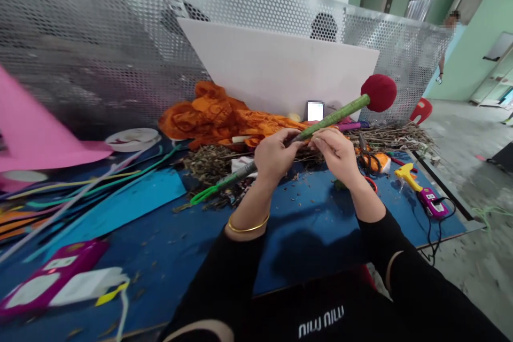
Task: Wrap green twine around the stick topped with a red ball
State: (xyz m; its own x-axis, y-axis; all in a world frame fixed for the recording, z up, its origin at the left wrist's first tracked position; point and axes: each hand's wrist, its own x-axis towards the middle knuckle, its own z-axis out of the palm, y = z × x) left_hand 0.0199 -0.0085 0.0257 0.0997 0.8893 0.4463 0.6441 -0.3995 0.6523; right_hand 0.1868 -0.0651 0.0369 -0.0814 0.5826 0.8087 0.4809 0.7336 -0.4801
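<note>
A long stick [340, 114] wrapped in green slants up to the right across the middle of the view. It carries a round, dark red ball [379, 93] at its upper end, and a bright green loop [204, 194] shows at its lower end. My left hand [276, 154] is closed around the stick's middle, palm side hidden. Farther up, my right hand [333, 152] pinches at the green-wrapped part, fingers bent and pressed together. Whether a strip of wrapping is also between those fingertips cannot be made out. The lower part of the stick looks greyer and passes behind my left wrist.
Orange cloth [224, 112] and dry twigs [401, 139] lie along the back of the blue table [312, 251]. A yellow glue gun [406, 173] and purple power box [433, 203] are at right. Another purple box [56, 275] and a pink hat [36, 128] are left.
</note>
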